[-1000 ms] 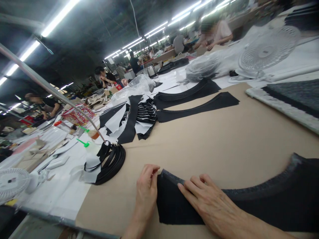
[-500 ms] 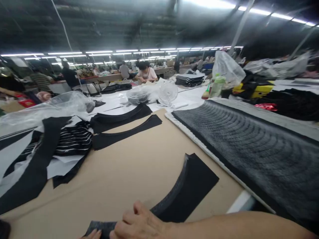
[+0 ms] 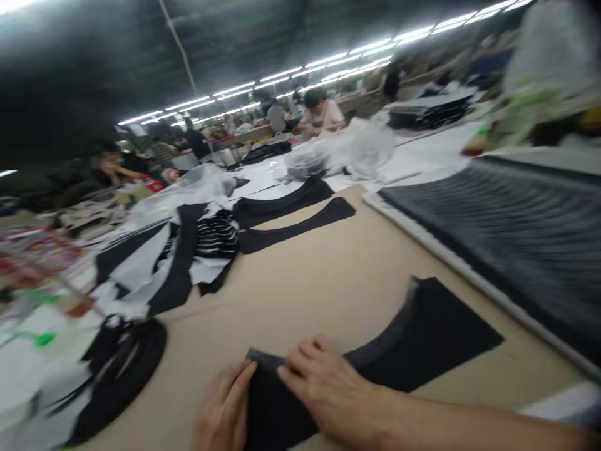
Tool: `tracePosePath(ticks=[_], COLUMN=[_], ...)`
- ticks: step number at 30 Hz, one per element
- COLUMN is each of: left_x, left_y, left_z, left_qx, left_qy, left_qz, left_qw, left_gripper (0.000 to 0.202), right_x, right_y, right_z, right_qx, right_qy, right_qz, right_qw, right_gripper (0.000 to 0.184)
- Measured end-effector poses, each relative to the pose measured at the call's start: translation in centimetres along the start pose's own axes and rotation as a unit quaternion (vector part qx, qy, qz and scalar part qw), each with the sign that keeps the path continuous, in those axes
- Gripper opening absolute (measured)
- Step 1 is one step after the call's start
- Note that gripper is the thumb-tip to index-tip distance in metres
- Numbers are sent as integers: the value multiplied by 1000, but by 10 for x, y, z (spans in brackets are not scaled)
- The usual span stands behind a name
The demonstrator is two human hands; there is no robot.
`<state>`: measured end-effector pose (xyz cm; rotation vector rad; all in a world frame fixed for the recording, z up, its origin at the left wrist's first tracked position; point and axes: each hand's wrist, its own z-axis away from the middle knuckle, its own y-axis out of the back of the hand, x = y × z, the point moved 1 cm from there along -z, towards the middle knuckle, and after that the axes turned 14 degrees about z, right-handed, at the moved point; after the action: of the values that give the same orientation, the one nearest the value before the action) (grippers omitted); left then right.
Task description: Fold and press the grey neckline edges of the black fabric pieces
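Observation:
A black curved fabric piece [image 3: 436,338] lies on the tan board [image 3: 300,288], with a greyish strip along its inner curve. At its near left corner, the thumb and fingers of my left hand [image 3: 223,404] are closed on the edge. My right hand [image 3: 331,391] lies over the same curved edge, a little to the right, fingers bent together and gripping it. What is under its fingertips is hidden. Two similar narrow black pieces, an upper one [image 3: 284,203] and a lower one [image 3: 298,225], rest farther back on the board.
Striped black-and-white pieces [image 3: 216,237] are heaped at the left. A coil of black strip [image 3: 136,363] sits nearer. Along the right runs a thick dark textured sheet [image 3: 507,232]. Clear plastic bags, a fan [image 3: 373,150] and a seated person [image 3: 323,113] are farther back.
The view has turned left and tilted, so things appear shifted right. My left hand shows more fully at the piece's corner; my right hand remains on the curved edge.

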<state>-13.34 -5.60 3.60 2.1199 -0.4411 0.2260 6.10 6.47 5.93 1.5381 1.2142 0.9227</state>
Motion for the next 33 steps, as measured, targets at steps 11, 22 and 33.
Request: tracePosePath(ticks=[11,22,33], left_x=[12,-3,-33], left_y=[1,-2,-7], left_z=[6,12,33], left_qx=[-11,-1,-67], left_qy=[98,-33,-91], left_qz=[71,-11,-84], left_qw=[993,999,990], left_gripper=[32,35,37], right_x=[-18,-41,-52], right_y=[-12,-26,-10], right_z=[-46,-60,-80], right_qx=[14,75,-59], right_qy=[-37,55,-3], right_qz=[-2,213,159], right_qw=[999,973,985], right_gripper=[12,33,17])
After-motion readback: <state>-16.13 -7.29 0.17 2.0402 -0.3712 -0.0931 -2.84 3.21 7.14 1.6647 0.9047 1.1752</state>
